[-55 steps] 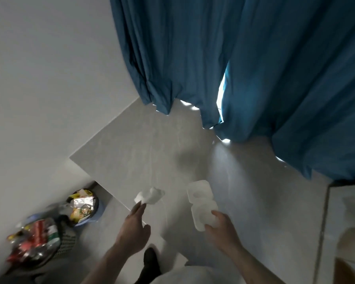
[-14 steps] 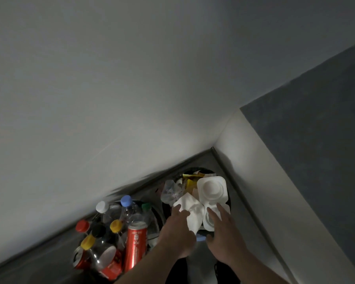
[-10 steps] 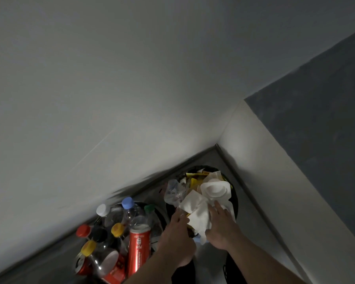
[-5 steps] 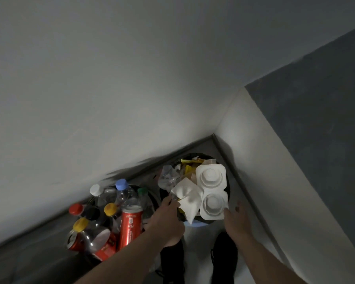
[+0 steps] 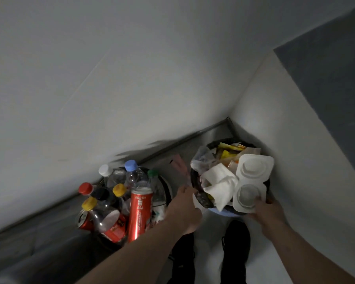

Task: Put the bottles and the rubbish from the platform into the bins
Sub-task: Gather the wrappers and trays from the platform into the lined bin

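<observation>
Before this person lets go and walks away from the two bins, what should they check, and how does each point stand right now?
1. White plastic tray inside the rubbish bin: not ok, it lies on top of the heap and juts past the rim.
2. White tissue in the bin: ok, it rests on the heap.
3. Right hand free of the tray: not ok, its fingers touch the near end.
4. Left hand holding nothing: cannot tell, fingers hidden at the rim.
5. Bottle bin stable: cannot tell, bottles and a red can stick up above it.
</observation>
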